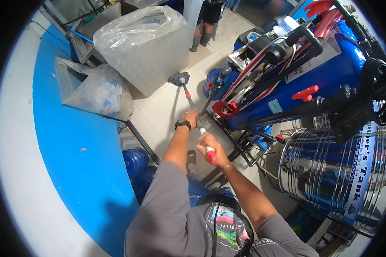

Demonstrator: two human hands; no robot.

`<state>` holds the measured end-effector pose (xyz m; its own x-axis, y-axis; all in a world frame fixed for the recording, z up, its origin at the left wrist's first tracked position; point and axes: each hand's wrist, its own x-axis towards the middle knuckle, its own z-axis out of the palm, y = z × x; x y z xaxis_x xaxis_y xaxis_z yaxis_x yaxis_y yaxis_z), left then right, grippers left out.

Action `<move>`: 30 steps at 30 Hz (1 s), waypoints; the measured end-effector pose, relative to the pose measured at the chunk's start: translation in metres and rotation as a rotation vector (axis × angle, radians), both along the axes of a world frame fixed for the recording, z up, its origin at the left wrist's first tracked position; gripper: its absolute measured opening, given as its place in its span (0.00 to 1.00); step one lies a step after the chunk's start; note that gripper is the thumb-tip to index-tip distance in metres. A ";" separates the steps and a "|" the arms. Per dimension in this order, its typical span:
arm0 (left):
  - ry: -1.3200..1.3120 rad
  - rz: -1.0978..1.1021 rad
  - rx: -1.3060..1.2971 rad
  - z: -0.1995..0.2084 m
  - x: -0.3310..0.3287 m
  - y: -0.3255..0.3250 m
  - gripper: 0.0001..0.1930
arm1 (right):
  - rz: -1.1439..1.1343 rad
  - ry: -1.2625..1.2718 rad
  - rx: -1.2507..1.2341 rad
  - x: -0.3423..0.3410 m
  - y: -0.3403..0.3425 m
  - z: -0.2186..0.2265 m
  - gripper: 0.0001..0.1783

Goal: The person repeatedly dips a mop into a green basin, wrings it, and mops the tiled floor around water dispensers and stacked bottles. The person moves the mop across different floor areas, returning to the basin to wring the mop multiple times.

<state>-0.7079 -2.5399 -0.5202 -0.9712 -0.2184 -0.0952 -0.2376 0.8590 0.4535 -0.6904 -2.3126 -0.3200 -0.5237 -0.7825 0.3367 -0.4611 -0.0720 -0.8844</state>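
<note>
The left forearm (179, 143) reaches ahead, away from the torso (197, 233), and the left grip (191, 118) is curled closed at its end. The right forearm (248, 190) slants forward and inward; the right grip (212, 148) is likewise curled, nearer the torso than the left and slightly to its right.

From here, the mop handle (202, 130) shows red, white and grey, the mop head (176, 79) dark grey, the cylinder (349, 55) deep blue, the wall (81, 132) blue and white.
</note>
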 end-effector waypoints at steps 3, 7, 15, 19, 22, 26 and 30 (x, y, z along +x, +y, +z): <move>-0.015 -0.050 0.053 0.015 0.000 -0.015 0.21 | 0.007 -0.029 0.043 -0.003 -0.016 0.006 0.12; 0.178 -0.211 0.124 0.048 0.023 0.017 0.21 | 0.006 -0.004 0.109 0.016 0.022 0.069 0.14; 0.335 -0.358 0.455 0.109 0.109 0.158 0.23 | 0.192 -0.197 0.171 0.056 0.131 0.187 0.16; 0.300 -0.426 0.452 0.112 0.116 0.147 0.22 | 0.221 -0.182 0.030 0.065 0.118 0.175 0.18; 0.224 -0.435 0.346 0.100 0.103 0.109 0.20 | 0.252 -0.162 -0.030 0.051 0.092 0.153 0.17; 0.220 -0.241 0.398 0.078 0.062 0.042 0.17 | 0.159 -0.121 -0.103 0.013 0.035 0.108 0.19; 0.076 -0.015 0.224 0.059 0.044 -0.022 0.17 | 0.203 -0.054 -0.019 -0.010 -0.018 0.065 0.18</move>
<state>-0.6635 -2.5619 -0.4613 -0.9805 -0.1853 -0.0660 -0.1832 0.7381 0.6494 -0.7005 -2.3308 -0.2554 -0.3737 -0.8675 0.3283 -0.3878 -0.1754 -0.9049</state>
